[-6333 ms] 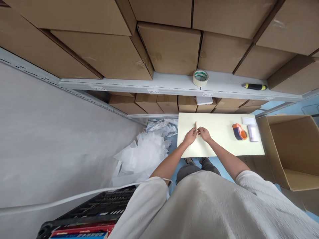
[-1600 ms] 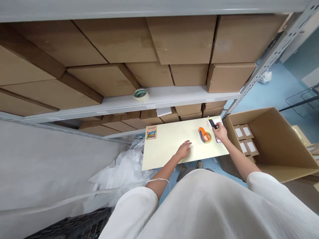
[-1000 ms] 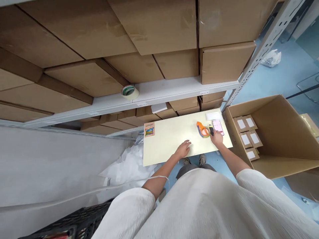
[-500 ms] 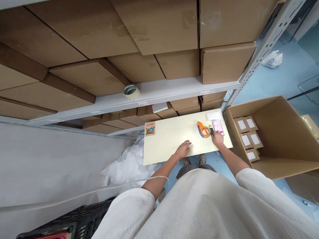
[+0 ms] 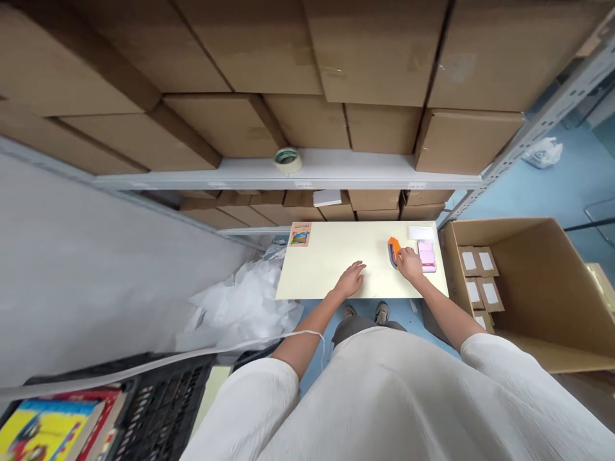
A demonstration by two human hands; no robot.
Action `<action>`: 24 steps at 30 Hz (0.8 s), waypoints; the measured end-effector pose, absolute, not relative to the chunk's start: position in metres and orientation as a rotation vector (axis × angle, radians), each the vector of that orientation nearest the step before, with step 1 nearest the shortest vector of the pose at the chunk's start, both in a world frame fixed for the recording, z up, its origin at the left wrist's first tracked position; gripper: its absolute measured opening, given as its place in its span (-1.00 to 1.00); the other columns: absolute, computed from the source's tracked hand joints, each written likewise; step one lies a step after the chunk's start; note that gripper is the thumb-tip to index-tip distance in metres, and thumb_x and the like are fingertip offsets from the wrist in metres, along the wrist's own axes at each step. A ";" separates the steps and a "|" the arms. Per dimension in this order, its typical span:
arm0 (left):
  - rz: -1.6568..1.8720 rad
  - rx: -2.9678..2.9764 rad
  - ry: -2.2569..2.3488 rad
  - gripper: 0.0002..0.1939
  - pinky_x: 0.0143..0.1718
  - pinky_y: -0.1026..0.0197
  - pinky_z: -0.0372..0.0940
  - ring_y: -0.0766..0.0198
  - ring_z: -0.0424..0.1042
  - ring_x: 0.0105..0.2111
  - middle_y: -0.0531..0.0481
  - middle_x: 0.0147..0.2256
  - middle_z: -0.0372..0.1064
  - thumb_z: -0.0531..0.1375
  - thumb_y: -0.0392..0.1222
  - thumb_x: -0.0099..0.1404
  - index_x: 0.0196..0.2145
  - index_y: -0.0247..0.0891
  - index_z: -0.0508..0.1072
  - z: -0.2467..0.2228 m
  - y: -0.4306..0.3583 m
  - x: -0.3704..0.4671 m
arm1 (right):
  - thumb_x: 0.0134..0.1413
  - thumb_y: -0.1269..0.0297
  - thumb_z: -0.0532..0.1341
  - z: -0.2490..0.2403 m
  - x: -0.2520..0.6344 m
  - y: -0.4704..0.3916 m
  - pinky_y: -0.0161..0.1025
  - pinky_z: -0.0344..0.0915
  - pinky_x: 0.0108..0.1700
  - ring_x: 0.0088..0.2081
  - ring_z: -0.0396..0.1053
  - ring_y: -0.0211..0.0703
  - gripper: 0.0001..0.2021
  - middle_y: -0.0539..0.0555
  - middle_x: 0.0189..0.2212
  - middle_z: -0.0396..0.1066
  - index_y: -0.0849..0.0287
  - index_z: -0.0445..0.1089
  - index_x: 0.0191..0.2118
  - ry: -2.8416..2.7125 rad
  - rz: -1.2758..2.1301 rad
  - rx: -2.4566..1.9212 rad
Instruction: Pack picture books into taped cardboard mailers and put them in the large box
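Note:
My right hand (image 5: 410, 264) is closed around the right side of an orange tape dispenser (image 5: 393, 248) on the pale tabletop (image 5: 331, 259); its fingers hide part of the tape roll. A phone with a pink screen (image 5: 426, 255) lies just right of that hand, and a white slip or pad (image 5: 421, 232) lies above the phone. My left hand (image 5: 350, 279) rests near the front edge with fingers stretched out, holding nothing. In the far left corner of the tabletop lies a small colourful booklet or card (image 5: 300, 234).
Shelves (image 5: 355, 160) packed with brown cartons stand behind the table, with a masking tape roll (image 5: 288, 161) on one. A big open carton (image 5: 542, 288) at right holds several labelled packets (image 5: 480, 285). White packing sheets (image 5: 240, 304) heap at left; a black crate (image 5: 158, 410) holds books (image 5: 52, 426).
My right hand has moved left from beside the phone onto the tape dispenser. A dark item formerly by its fingers no longer shows. My left hand stays spread; the camera view has shifted.

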State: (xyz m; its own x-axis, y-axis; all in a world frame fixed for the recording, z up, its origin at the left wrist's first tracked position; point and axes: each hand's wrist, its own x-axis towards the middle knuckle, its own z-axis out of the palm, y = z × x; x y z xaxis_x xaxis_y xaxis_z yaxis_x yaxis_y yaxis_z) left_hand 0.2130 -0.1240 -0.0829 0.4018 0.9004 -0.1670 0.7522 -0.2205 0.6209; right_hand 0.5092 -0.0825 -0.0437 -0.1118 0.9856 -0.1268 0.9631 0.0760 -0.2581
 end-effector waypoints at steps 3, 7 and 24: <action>0.392 1.973 1.515 -0.47 0.44 -0.14 0.24 0.01 0.30 0.40 -0.18 0.41 0.29 0.11 -0.26 0.46 0.34 -0.19 0.42 -0.076 -0.141 0.188 | 0.48 0.24 0.04 -0.037 0.478 -0.073 -0.14 0.26 -0.03 0.00 0.43 0.07 -0.68 0.28 0.05 0.49 0.21 0.49 0.07 -2.365 0.417 -1.890; 0.496 1.869 1.690 -0.51 0.43 -0.12 0.26 0.01 0.32 0.39 -0.19 0.41 0.29 0.11 -0.25 0.48 0.32 -0.19 0.43 -0.067 -0.174 0.148 | 0.51 0.21 0.02 -0.026 0.429 -0.066 -0.14 0.27 -0.03 0.00 0.43 0.07 -0.66 0.26 0.08 0.49 0.19 0.48 0.09 -2.508 0.421 -1.694; 0.717 1.428 2.101 -0.46 0.45 -0.19 0.22 -0.01 0.27 0.41 -0.19 0.40 0.27 0.11 -0.26 0.44 0.34 -0.17 0.39 -0.069 -0.399 -0.010 | 0.51 0.24 0.03 -0.008 0.192 -0.194 -0.16 0.27 0.04 0.04 0.44 0.05 -0.69 0.25 0.10 0.49 0.15 0.48 0.10 -2.928 0.434 -1.099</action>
